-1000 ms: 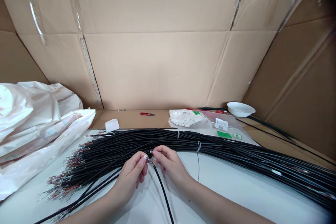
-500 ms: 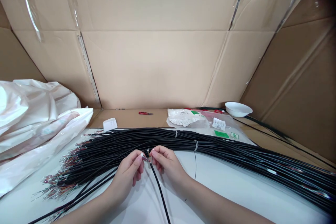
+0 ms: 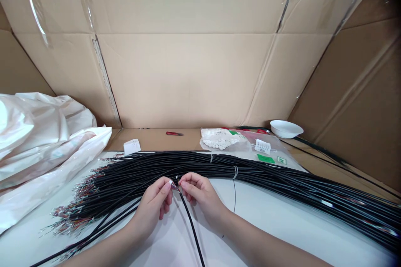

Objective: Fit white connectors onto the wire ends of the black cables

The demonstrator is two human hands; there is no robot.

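Observation:
My left hand (image 3: pixel 152 200) and my right hand (image 3: pixel 200 196) meet at the stripped end of a black cable (image 3: pixel 177 187), pinching its thin exposed wires between fingertips. The cable (image 3: pixel 191 227) runs from there down toward me across the white table (image 3: pixel 275 210). Behind my hands lies a long bundle of black cables (image 3: pixel 188 164), tied with thin ties, its frayed coloured wire ends (image 3: pixel 73 212) fanning out at the left. Two loose black cables (image 3: pixel 103 225) pass under my left wrist.
Cardboard walls (image 3: pixel 184 79) rise behind the table. A white plastic sack (image 3: pixel 40 146) bulges at the left. Farther back are red-handled snips (image 3: pixel 174 133), a white card (image 3: pixel 132 147), a clear bag of small white parts (image 3: pixel 219 138) and a white bowl (image 3: pixel 286 129).
The whole scene sits slightly higher and farther left in the view as my head shifts. Both hands stay pinched together on the cable end.

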